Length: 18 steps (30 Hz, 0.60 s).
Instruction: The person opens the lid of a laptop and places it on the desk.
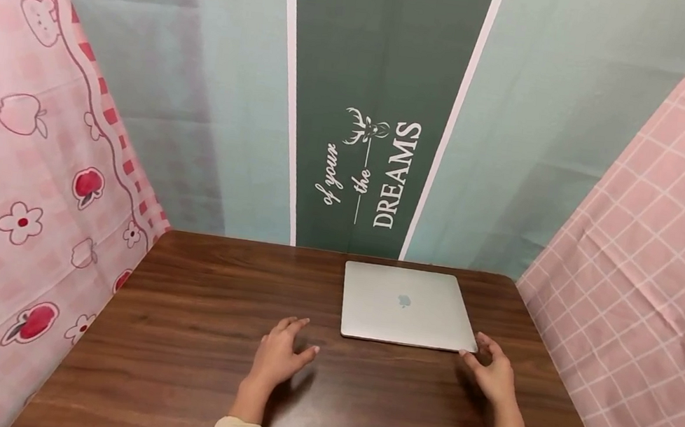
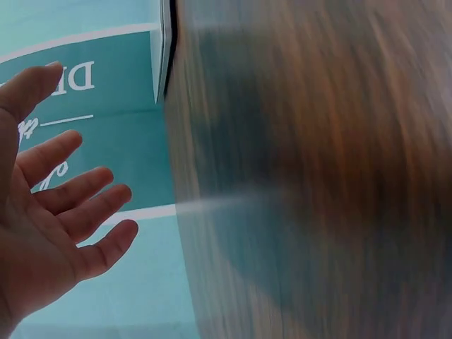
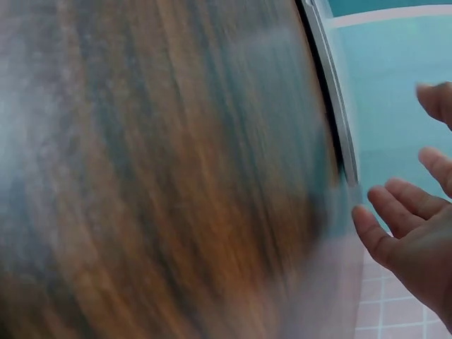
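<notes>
I see the closed silver Apple MacBook (image 1: 379,309) lying flat on the wood-grain table (image 1: 176,335), logo up. Off its front left corner I have the left hand (image 1: 277,357), thumb and fingers spread apart. At its front right corner is the right hand (image 1: 495,377), thumb and fingers also apart; from here I cannot tell whether they touch it. Beyond it hangs the DREAMS-printed cloth (image 1: 386,56).
</notes>
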Available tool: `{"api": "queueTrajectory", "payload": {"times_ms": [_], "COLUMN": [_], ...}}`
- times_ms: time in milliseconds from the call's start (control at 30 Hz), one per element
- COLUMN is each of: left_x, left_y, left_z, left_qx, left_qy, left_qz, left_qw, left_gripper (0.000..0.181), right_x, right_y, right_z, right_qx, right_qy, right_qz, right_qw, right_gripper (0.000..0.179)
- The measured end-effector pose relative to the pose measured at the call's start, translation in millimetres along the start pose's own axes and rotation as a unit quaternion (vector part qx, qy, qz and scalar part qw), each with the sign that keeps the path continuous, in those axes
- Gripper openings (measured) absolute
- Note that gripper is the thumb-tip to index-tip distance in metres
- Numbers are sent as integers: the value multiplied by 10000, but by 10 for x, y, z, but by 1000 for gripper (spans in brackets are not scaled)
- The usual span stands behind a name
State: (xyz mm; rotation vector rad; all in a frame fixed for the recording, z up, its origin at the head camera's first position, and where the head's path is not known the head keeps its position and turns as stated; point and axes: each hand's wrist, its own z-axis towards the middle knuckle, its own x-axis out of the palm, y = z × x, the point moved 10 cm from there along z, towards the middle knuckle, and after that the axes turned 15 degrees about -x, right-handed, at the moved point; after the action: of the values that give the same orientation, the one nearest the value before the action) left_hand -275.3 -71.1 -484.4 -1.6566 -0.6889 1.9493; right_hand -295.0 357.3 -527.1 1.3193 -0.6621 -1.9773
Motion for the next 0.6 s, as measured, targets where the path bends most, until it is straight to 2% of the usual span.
{"api": "queueTrajectory", "payload": {"times_ms": [167,300,600], "left_x": [121,231,464], "left_y": [-71,-102,-115], "left_z": [60,130,267], "left_qx": [-126,-201,-164], "left_qy": [236,405,612], "left_qz": [-401,-567,-1039], "left_qw": [9988,9974,9926], "left_gripper": [57,58,60], "right_x": [2,9,-29], "right_y": [-105,-176,-256], "right_z": [33,56,129], "right_qx": [248,396,327], "right_qy": [-159,-211,-26], "right_qz": [189,138,70], "right_qw": [9994,9989,9994], "right_gripper": [60,62,66]}}
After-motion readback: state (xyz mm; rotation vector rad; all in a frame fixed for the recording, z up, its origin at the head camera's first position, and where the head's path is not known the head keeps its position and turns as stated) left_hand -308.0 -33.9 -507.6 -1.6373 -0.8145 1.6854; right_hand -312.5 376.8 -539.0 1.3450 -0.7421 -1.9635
